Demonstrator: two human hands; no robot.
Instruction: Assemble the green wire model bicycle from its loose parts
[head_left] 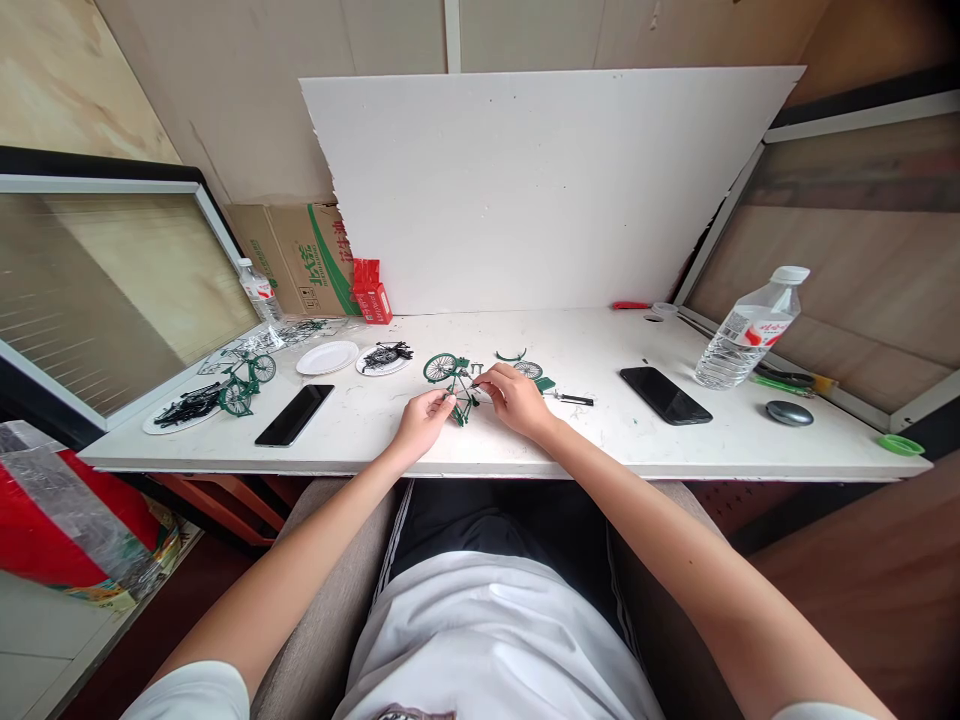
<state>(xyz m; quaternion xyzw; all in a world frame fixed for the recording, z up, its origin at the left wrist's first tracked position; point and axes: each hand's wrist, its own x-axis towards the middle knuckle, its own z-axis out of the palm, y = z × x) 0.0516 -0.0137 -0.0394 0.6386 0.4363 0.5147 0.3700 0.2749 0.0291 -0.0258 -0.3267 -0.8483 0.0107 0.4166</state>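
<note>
A small green model bicycle (463,404), partly hidden by my fingers, is between my hands above the white table. My left hand (421,427) is closed, thumb and fingers pinching the frame's left side. My right hand (517,402) is closed too, its fingertips together at the right side of the model; whatever small part they hold is too small to make out. A loose green wheel (443,367) lies just behind the model. Behind the right hand are another wheel (529,370), a curved green fender (511,357) and a green piece (544,384). A small screwdriver (574,399) lies farther right.
Left on the table (360,440) are a phone (294,415), an assembled green bicycle (247,382), and plates, one with black parts (386,356). To the right stand a black phone (664,396), a tilted-looking water bottle (752,328) and a mouse (789,413). A white board (555,190) rises behind.
</note>
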